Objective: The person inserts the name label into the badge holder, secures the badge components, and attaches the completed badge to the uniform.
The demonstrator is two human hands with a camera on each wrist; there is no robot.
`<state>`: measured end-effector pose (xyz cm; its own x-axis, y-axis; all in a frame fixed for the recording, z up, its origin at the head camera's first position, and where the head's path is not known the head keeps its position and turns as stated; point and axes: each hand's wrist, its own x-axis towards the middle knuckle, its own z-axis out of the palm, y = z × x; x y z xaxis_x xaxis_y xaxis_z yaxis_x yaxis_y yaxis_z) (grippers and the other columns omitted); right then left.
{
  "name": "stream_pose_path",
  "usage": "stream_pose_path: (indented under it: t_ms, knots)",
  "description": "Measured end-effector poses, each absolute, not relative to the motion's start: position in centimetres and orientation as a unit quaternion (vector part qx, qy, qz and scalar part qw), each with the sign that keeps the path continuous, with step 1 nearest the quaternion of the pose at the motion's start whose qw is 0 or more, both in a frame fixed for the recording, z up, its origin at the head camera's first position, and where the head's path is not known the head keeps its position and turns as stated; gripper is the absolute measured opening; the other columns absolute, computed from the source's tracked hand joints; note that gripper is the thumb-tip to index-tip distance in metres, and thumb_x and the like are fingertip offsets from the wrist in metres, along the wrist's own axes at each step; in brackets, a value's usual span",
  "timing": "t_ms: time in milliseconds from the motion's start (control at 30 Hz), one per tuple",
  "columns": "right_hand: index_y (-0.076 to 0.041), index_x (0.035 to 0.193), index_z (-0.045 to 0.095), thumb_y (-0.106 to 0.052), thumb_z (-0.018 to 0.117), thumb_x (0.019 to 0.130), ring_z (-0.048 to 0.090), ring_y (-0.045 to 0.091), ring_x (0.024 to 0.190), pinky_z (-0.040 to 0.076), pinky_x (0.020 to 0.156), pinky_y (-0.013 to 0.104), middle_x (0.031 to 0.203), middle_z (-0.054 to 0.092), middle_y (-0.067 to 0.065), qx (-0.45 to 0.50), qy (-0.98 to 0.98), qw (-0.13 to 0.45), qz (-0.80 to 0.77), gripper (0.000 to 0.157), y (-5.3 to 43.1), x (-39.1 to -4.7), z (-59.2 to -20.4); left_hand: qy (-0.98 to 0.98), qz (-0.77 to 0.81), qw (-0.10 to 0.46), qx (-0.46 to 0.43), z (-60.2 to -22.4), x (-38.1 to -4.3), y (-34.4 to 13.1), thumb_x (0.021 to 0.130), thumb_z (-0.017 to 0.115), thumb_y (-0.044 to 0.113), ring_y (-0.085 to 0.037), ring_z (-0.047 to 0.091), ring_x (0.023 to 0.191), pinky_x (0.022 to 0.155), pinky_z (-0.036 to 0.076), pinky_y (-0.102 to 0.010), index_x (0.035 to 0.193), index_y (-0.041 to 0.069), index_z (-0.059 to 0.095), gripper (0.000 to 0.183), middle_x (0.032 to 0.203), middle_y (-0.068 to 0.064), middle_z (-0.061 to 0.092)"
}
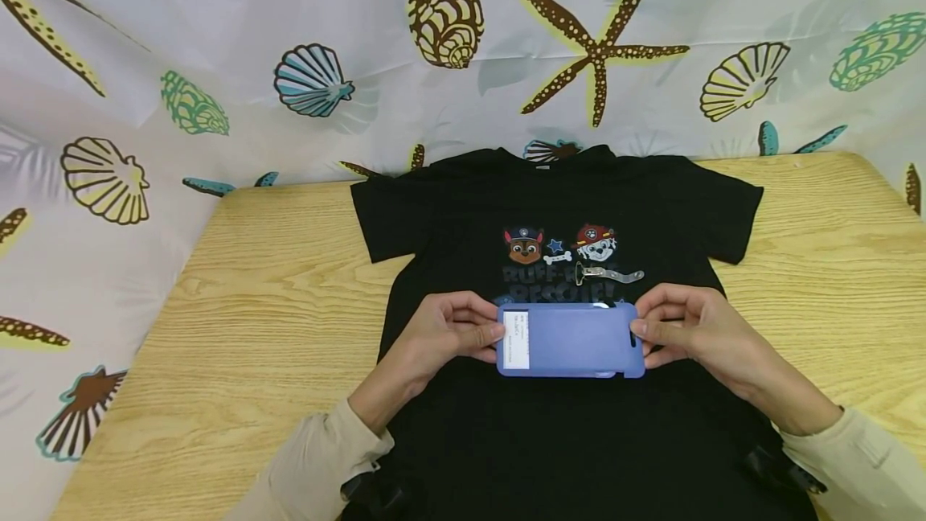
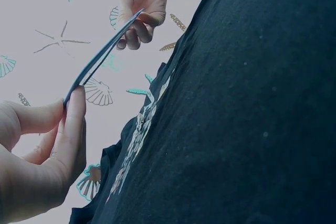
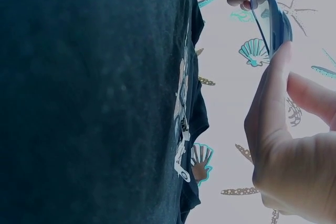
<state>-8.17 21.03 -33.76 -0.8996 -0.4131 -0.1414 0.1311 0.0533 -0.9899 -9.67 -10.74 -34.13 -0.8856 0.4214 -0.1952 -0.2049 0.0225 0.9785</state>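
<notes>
A blue plastic badge holder (image 1: 571,342) with a white label (image 1: 517,340) at its left end is held level above a black T-shirt (image 1: 564,441). My left hand (image 1: 456,330) pinches its left end between thumb and fingers. At the slotted right end, my right hand (image 1: 683,328) pinches it the same way. Seen edge-on in the left wrist view, the badge holder (image 2: 102,53) shows two thin layers slightly parted. A clear strap clip with a metal end (image 1: 610,274) lies on the shirt's print, just beyond the holder.
The T-shirt lies spread on a wood-grain table (image 1: 289,288), sleeves outward and collar at the far edge. Two cartoon dog faces (image 1: 560,244) are printed on its chest. Behind the table hangs a white cloth (image 1: 376,6) with shells and starfish.
</notes>
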Motion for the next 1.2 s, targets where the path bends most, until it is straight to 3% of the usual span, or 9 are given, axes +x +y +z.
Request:
stream_pose_path:
  t_ms: [1200]
  knots:
    - [0.000,0.097,0.061,0.000,0.063,0.091,0.067,0.017,0.069,0.060,0.065,0.039,0.080,0.066,0.007,-0.118,0.694,0.202,-0.681,0.006,20.89,-8.04,-33.87,0.677,0.692,0.236,0.081,-34.17,-9.57,-10.61,0.086,0.068,-0.005,-0.025,0.071,0.078,0.071,0.059,-0.043,0.102,-0.013,0.061,0.020,0.095,-0.020,0.069]
